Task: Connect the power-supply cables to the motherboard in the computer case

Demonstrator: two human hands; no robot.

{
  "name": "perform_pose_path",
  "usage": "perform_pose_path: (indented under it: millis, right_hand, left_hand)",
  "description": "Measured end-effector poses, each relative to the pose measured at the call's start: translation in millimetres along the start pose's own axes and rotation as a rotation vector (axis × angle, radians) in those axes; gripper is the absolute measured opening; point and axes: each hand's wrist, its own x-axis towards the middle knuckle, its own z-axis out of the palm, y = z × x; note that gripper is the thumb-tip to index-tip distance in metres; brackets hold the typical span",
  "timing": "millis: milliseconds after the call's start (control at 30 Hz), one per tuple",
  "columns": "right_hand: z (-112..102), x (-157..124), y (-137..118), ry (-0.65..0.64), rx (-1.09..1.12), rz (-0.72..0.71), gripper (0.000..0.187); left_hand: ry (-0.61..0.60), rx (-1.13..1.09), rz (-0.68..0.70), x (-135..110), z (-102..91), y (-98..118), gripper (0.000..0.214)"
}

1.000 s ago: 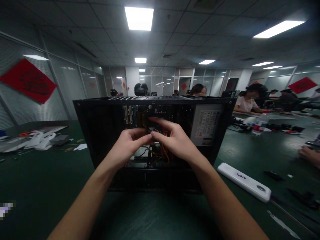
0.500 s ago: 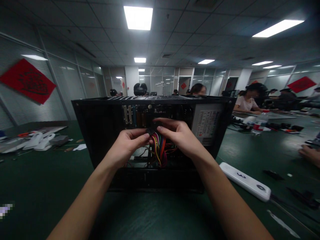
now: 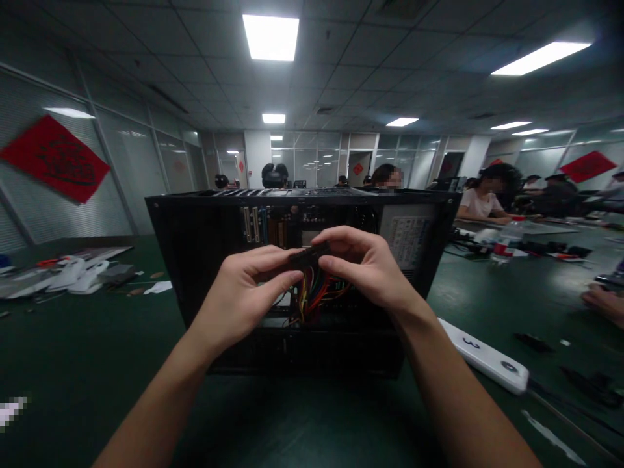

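Observation:
A black computer case (image 3: 292, 354) lies in front of me with its open side facing me. At its opening, my left hand (image 3: 244, 286) and my right hand (image 3: 365, 260) pinch a long black power connector (image 3: 309, 255) between thumbs and fingers, one at each end. A bundle of coloured wires (image 3: 314, 296) hangs from the connector down into the case. Behind my hands I see expansion slots (image 3: 258, 225) on the motherboard, and a power supply (image 3: 407, 237) with a label at the upper right. The fingertips partly hide the connector.
A white power strip (image 3: 482, 354) lies right of the case on the green table (image 3: 312, 422). Further right are a plastic bottle (image 3: 507, 240), black cables and another person's hand (image 3: 604, 302). White bags (image 3: 75, 276) and flat parts lie on the left. People sit farther back.
Both hands have turned the connector and brought it slightly closer, so its long black side now shows. My right hand has shifted a little to the right, and the wires bend differently.

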Motion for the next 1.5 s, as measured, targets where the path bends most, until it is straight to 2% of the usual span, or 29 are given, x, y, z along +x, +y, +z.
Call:
perform_pose_path:
  millis: [233,367,533,667,800,1067,1200,1367,1500]
  right_hand:
    - [-5.4,-6.5,-6.9,-0.014,-0.023,-0.085,0.024]
    - [-5.2,-9.3,-11.2,0.001,-0.072,-0.120,0.024]
    - [-4.9,-15.5,-21.5,0.052,-0.225,-0.178,0.021]
    - [-4.6,-18.4,-27.2,0.071,-0.309,-0.184,0.021]
    - [-2.5,-15.9,-25.7,0.058,-0.268,-0.235,0.018]
    - [8.6,-15.3,-23.3,0.106,-0.223,-0.300,0.016]
    - [12.6,-16.9,-23.3,0.131,-0.210,-0.310,0.017]
    - [14.3,-18.5,-25.7,0.136,-0.213,-0.323,0.017]
    - [13.8,-19.7,-28.0,0.127,-0.247,-0.299,0.020]
  left_hand:
    - [0.056,0.209,0.286,-3.4,3.1,0.8,0.028]
    - [0.097,0.258,0.362,-5.4,7.2,0.8,0.030]
    - [0.162,0.208,0.214,-8.7,15.7,7.0,0.032]
    - [0.207,0.174,0.179,-10.0,20.5,9.8,0.032]
    - [0.222,0.098,0.162,-10.8,25.8,8.0,0.032]
    - [0.274,-0.134,0.008,-13.7,35.4,8.6,0.035]
    - [0.277,-0.194,-0.026,-14.1,37.8,10.5,0.036]
    - [0.258,-0.245,-0.001,-13.8,38.8,6.2,0.036]
    - [0.289,-0.240,-0.005,-14.1,38.0,2.9,0.035]
